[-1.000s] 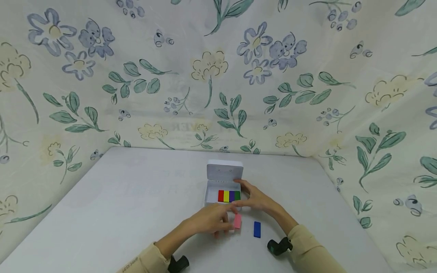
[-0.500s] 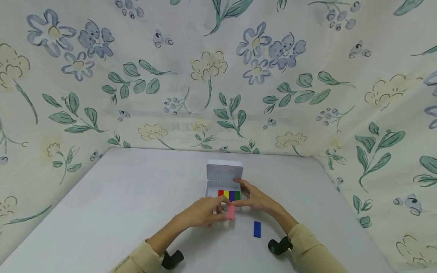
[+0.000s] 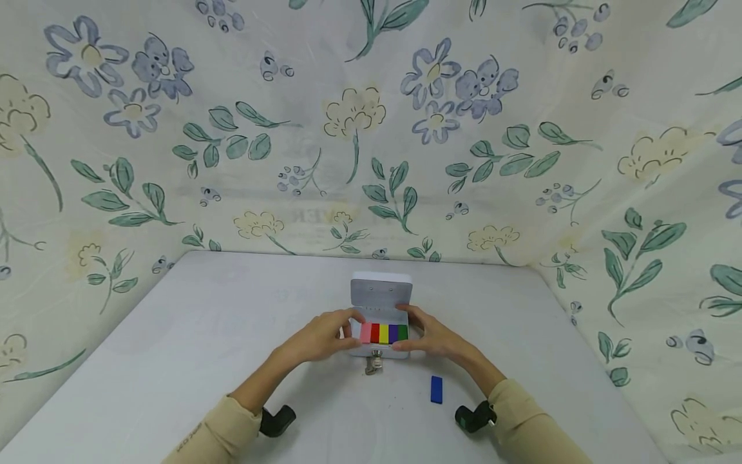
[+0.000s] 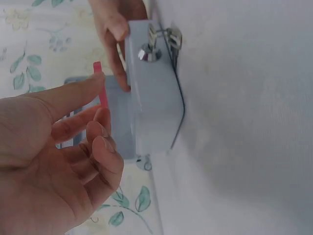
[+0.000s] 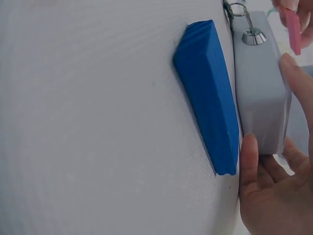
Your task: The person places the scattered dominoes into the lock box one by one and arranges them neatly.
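A grey lock box stands on the table with its lid raised. Inside, red, yellow, purple and green clay bars stand side by side against the right. My left hand pinches a pink clay bar between thumb and fingers, over the box just left of the red bar. My right hand grips the box's right side, its thumb at the front edge and its fingers toward the back. Keys hang from the lock on the front wall.
A blue clay bar lies on the white table, in front of the box and to the right. Flowered cloth rises behind the table and along its sides.
My left hand has carried the pink bar from in front of the box, up and leftward, to beside the red bar. The keys have come into view. My right hand has stayed on the box.
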The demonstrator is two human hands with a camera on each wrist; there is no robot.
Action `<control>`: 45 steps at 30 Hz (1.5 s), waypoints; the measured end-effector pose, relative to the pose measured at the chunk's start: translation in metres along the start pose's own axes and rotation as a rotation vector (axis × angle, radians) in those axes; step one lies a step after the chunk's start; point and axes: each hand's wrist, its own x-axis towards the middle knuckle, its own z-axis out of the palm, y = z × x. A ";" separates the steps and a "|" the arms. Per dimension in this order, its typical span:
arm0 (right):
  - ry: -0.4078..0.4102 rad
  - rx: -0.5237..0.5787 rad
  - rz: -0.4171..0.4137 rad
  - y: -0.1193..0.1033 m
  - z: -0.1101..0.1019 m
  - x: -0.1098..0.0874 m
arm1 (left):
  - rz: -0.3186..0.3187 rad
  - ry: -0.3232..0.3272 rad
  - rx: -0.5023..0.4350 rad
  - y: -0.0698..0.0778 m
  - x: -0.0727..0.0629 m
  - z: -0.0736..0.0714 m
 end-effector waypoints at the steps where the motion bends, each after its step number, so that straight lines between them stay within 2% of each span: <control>1: 0.001 0.001 -0.002 0.000 0.000 0.000 | -0.004 0.004 -0.003 -0.002 0.000 -0.001; 9: -0.001 0.015 -0.003 0.001 0.000 0.000 | -0.022 0.016 -0.022 -0.014 0.004 -0.007; 17: -0.007 0.022 -0.014 0.001 -0.001 0.000 | -0.084 0.017 -0.024 -0.021 0.012 -0.001; 24: -0.007 0.018 -0.021 0.000 -0.001 0.001 | -0.079 -0.001 -0.045 -0.028 0.021 0.005; 29: -0.004 0.023 -0.016 -0.001 -0.001 0.000 | -0.082 -0.001 -0.060 -0.030 0.027 0.009; 35: -0.009 0.020 -0.011 -0.001 0.000 -0.001 | -0.115 -0.012 -0.110 -0.031 0.031 0.012; 40: -0.009 0.012 -0.010 -0.001 0.000 -0.002 | -0.143 -0.021 -0.147 -0.031 0.033 0.014; 45: -0.010 0.010 -0.010 0.000 0.000 -0.001 | -0.156 -0.007 -0.141 -0.030 0.033 0.015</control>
